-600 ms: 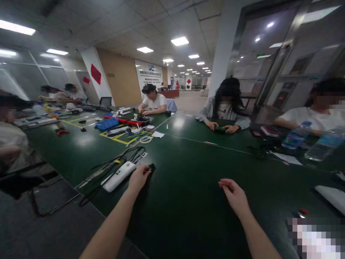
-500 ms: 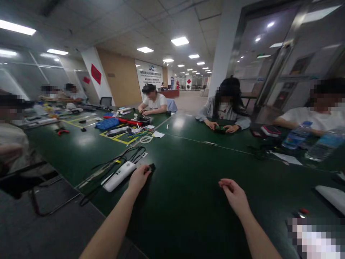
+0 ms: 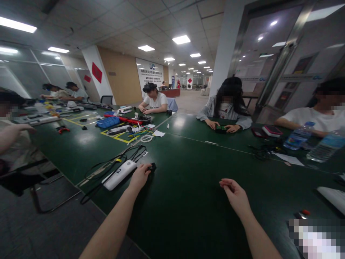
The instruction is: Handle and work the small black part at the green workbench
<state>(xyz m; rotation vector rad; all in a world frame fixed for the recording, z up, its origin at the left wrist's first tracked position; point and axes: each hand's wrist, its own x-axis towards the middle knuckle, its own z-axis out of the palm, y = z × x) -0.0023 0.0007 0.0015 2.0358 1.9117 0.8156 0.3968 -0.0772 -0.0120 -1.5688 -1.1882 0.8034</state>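
My left hand reaches out over the dark green table, its fingers closed on a small black plug. Just left of it lies a white power strip marked with a 2, among black cables. My right hand hovers above bare tabletop nearer to me, fingers curled loosely together, and I see nothing in them.
Several people sit around the table; one opposite holds a small green device. Water bottles stand at the right. A blue tray, red tools and a cable coil lie at the far left. An empty chair frame stands left.
Both my hands stay where they were. The view has shifted slightly, and the person at the far left has raised an arm.
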